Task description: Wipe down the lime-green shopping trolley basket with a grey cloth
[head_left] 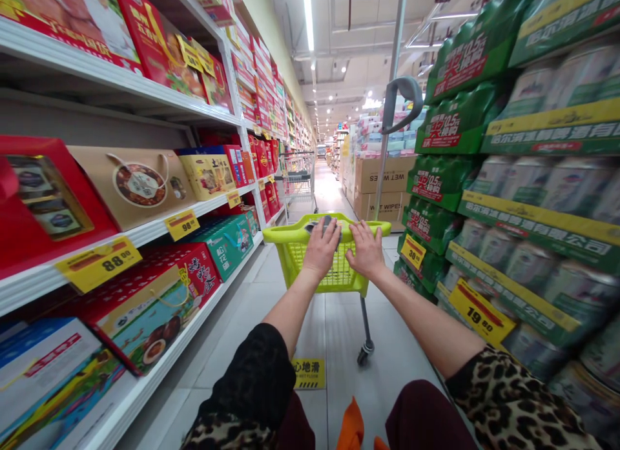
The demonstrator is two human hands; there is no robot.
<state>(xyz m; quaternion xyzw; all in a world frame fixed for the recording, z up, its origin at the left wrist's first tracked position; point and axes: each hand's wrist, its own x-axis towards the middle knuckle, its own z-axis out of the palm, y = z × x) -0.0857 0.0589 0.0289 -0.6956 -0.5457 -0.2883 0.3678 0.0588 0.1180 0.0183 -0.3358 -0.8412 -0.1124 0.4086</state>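
Note:
A lime-green plastic shopping cart point(339, 279) with a lattice basket stands in the aisle in front of me. My left hand point(320, 245) is closed over the middle of its near rim, and my right hand point(366, 247) lies closed over the same rim just to the right. The fingertips of both bend over the edge, partly hidden. Beside my left fingers shows something grey that I cannot make out. A tall metal pole rises behind the basket at the right, bearing a grey loop handle point(402, 104).
Shelves of gift boxes point(145, 182) line the left side. Stacked beer can packs point(533, 198) rise close on the right. Ahead are a wire shopping cart point(297, 179) and wet-wipes cartons point(385, 188). A yellow wet-floor sticker point(310, 373) marks the tiles.

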